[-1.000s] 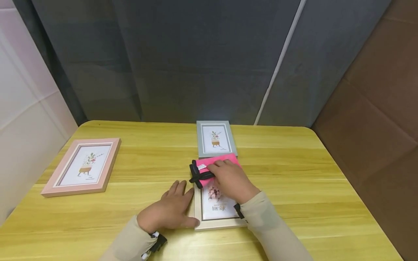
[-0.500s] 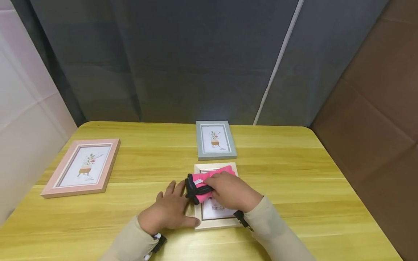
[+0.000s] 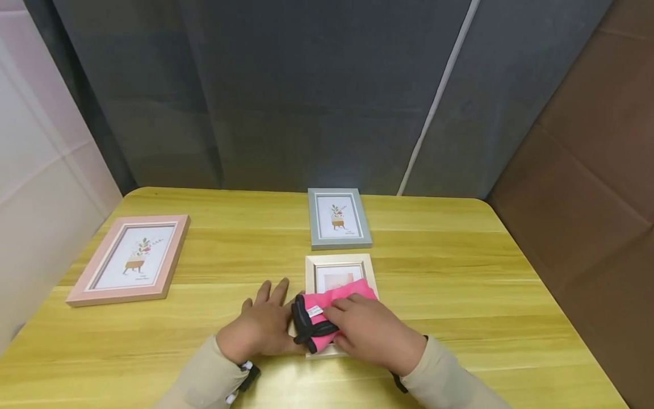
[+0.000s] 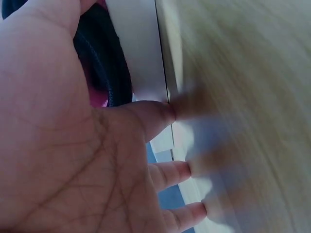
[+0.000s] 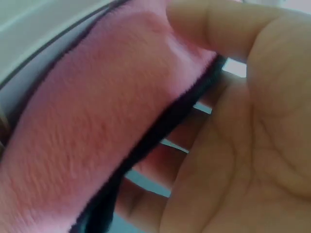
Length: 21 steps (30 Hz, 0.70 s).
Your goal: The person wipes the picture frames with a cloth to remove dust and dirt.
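Note:
A folded pink cleaning cloth (image 3: 352, 291) with black edging and a small white label lies across the lower part of a cream picture frame (image 3: 314, 262). My right hand (image 3: 375, 332) grips this cloth; in the right wrist view, the thumb is on one side of its fuzzy fabric (image 5: 97, 116) and the fingers are on the other. At the cream frame's left edge rests my left hand (image 3: 260, 329), fingers straight and spread. Its fingertips touch the tabletop beside the frame's side (image 4: 141, 48) in the left wrist view. The cloth hides most of the picture.
Just behind the cream frame lies a grey-blue picture frame (image 3: 315, 227). A pink picture frame (image 3: 176, 250) is at the left of the wooden table (image 3: 460, 284). Dark curtain (image 3: 306, 102) closes off the back, with a brown panel (image 3: 587, 170) on the right.
My right hand has drawn the cloth toward me, from the cream frame's far edge down to its near part, uncovering the top. The left hand has stayed nearly in place.

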Motion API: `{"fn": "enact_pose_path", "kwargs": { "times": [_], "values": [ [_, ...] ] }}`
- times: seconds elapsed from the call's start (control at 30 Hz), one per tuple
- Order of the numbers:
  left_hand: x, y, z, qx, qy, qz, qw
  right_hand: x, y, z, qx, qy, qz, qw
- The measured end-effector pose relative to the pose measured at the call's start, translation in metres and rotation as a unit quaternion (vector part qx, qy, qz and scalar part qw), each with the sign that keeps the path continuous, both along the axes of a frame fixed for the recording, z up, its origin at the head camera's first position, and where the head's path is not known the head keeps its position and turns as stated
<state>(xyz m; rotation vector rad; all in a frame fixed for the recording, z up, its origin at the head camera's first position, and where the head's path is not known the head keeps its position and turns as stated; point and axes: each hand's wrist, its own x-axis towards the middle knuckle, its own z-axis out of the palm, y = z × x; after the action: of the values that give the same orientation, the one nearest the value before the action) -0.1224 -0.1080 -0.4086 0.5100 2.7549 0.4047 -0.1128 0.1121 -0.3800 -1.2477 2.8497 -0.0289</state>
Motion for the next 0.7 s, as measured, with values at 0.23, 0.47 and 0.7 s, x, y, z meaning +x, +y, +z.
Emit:
{"fn": "enact_pose_path", "kwargs": {
  "times": [0.23,0.47,0.7],
  "values": [
    [-0.002,0.001,0.001,-0.002,-0.020,-0.001,0.9998,-0.025,-0.007,-0.006,-0.009,0.016,-0.050,0.999],
    [-0.001,0.002,0.003,-0.017,-0.026,-0.012,0.9994,-0.056,-0.013,0.000,-0.033,-0.027,-0.110,0.993],
    [-0.001,0.000,0.002,-0.016,-0.024,-0.010,0.9995,-0.058,-0.015,0.000,-0.015,-0.027,-0.097,0.995]
  ]
}}
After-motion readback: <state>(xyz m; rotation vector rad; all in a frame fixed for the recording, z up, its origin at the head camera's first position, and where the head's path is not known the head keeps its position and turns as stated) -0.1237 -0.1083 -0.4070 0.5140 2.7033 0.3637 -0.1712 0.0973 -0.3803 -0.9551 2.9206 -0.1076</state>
